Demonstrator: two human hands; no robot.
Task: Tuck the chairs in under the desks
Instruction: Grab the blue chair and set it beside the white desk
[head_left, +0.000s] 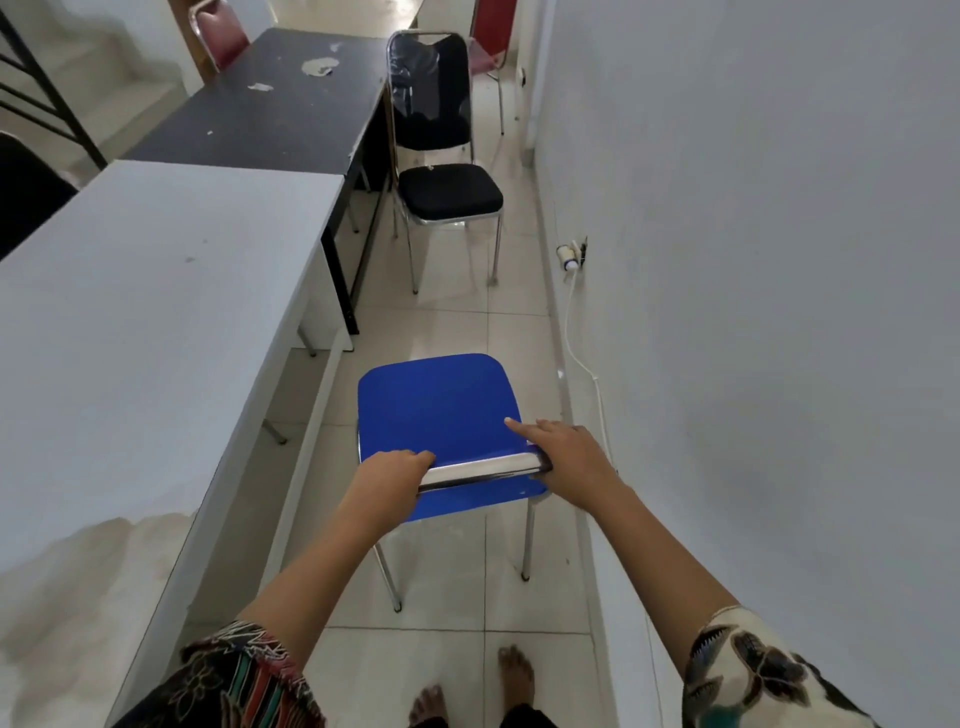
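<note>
A blue chair (436, 410) with chrome legs stands in the aisle between the white desk (150, 312) and the wall, outside the desk. My left hand (395, 470) grips the left end of its chrome top rail. My right hand (563, 457) holds the right end, forefinger stretched over the blue seat. Farther down the aisle a black padded chair (449, 195) stands beside the black desk (270, 104), outside it and facing me.
The white wall (753, 260) runs close along the right, with a plug (569, 257) and a white cable down to the floor. A maroon chair (221, 31) sits behind the black desk. A red chair (491, 26) stands at the far end. My bare feet show below.
</note>
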